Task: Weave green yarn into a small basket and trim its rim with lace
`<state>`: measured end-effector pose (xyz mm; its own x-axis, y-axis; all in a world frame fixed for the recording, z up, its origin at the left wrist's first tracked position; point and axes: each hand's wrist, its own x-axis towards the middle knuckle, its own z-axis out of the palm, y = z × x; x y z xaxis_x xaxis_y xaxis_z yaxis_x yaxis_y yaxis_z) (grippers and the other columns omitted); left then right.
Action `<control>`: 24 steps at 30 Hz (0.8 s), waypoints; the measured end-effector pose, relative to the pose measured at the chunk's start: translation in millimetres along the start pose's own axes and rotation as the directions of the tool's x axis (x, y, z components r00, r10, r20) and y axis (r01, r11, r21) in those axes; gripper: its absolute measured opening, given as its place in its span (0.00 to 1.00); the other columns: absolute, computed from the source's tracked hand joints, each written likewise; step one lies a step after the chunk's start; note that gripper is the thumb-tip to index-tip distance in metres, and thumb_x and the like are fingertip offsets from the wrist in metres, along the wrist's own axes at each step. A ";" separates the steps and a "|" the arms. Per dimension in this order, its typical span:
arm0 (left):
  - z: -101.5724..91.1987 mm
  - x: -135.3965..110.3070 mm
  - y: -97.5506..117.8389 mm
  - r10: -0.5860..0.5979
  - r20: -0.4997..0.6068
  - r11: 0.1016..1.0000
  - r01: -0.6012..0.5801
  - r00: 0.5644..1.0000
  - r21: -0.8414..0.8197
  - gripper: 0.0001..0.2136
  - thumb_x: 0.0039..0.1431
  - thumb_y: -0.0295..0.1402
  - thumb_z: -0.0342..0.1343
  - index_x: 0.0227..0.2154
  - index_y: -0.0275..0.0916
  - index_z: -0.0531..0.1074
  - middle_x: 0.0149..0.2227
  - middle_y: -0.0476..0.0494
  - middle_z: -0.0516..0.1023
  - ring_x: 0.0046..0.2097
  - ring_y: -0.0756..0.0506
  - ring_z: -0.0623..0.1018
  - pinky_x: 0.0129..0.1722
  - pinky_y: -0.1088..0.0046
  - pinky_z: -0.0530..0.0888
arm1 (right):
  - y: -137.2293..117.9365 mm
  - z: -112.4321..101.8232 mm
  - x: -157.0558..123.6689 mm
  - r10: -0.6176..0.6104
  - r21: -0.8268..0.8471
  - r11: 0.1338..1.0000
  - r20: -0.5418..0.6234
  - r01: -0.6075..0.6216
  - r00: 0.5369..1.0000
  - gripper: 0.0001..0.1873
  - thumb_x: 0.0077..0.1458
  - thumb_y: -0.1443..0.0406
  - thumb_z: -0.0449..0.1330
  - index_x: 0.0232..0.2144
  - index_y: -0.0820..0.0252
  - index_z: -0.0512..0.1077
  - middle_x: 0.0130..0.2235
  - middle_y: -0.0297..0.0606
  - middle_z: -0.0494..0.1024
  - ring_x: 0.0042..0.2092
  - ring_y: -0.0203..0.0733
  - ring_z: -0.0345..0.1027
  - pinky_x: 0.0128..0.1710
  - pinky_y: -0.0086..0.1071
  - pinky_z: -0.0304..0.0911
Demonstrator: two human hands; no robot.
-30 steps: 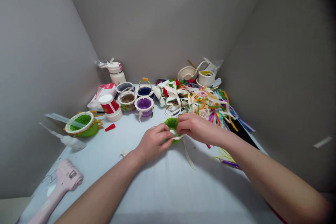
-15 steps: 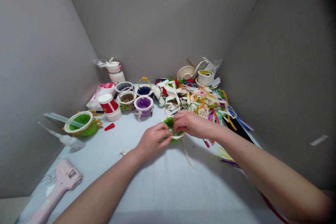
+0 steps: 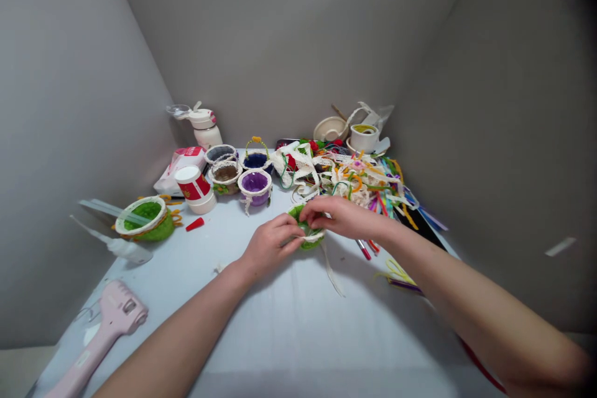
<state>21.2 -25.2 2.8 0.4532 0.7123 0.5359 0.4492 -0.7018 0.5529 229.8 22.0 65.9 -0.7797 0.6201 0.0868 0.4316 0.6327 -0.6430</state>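
R grip [image 3: 339, 216] shifted L over grn cup [image 3: 310, 244].

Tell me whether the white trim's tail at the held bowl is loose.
Loose: the white trim trails outward from the green bowl, its tail unheld.

Pale table [image 3: 289, 329]: glue gun [image 3: 109, 323] (pink), red cap [image 3: 194, 224], purple cup [image 3: 255, 189]

- Left hand [image 3: 273, 240] grips the green cup [image 3: 311, 245] at its rim!
- Right hand [image 3: 342, 216] curls over the green cup!
- Pink glue gun [image 3: 116, 313], well left of it!
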 end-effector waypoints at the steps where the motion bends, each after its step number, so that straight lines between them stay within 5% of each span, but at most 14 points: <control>1: 0.1 0.0 0.0 -0.002 0.005 1.000 0.002 1.000 -0.003 0.05 0.61 0.29 0.55 0.35 0.39 0.77 0.37 0.45 0.76 0.37 0.49 0.76 0.38 0.75 0.73 | -1.6 0.7 1.2 0.018 0.012 1.000 -0.001 -0.018 1.000 0.11 0.53 0.76 0.56 0.37 0.61 0.73 0.31 0.33 0.75 0.33 0.33 0.67 0.35 0.27 0.62; 5: 0.6 -0.4 -0.2 0.012 0.000 1.000 -0.012 1.000 -0.016 0.05 0.61 0.29 0.56 0.35 0.39 0.76 0.36 0.45 0.75 0.37 0.49 0.76 0.37 0.75 0.73 | -5.7 7.1 3.0 0.024 0.025 0.999 0.011 -0.025 1.000 0.09 0.52 0.76 0.57 0.36 0.61 0.71 0.29 0.30 0.73 0.30 0.33 0.65 0.31 0.26 0.59; 9: 0.0 -0.2 -1.5 -0.029 -0.006 0.999 0.029 1.000 -0.033 0.05 0.61 0.30 0.56 0.35 0.39 0.77 0.36 0.45 0.75 0.37 0.49 0.76 0.38 0.74 0.73 | -11.8 9.3 -9.6 -0.075 -0.171 0.984 -0.125 0.053 0.989 0.09 0.59 0.72 0.56 0.40 0.58 0.72 0.36 0.36 0.77 0.39 0.38 0.68 0.43 0.33 0.59; 16: -4.8 6.1 -1.8 -0.100 -0.042 0.989 0.094 0.994 -0.115 0.04 0.59 0.29 0.57 0.32 0.38 0.76 0.34 0.45 0.74 0.37 0.49 0.75 0.39 0.73 0.72 | -15.5 31.7 -29.7 -0.373 -0.643 0.750 -0.217 0.155 0.902 0.09 0.64 0.70 0.52 0.38 0.57 0.73 0.40 0.41 0.76 0.43 0.42 0.64 0.47 0.40 0.54; 24: -1.0 2.3 -3.0 -0.111 -0.062 0.987 0.103 0.992 -0.127 0.04 0.59 0.26 0.55 0.32 0.37 0.75 0.34 0.45 0.73 0.38 0.49 0.75 0.39 0.73 0.72 | -5.2 66.9 -21.3 -0.600 -0.679 0.639 -0.147 0.361 0.786 0.09 0.63 0.71 0.53 0.38 0.55 0.71 0.39 0.38 0.77 0.42 0.42 0.66 0.46 0.40 0.62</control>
<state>20.1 -21.4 3.0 0.3516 0.7852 0.5098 0.3921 -0.6180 0.6814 213.8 -25.5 16.6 -0.8055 0.1757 0.5660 0.3021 0.9434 0.1370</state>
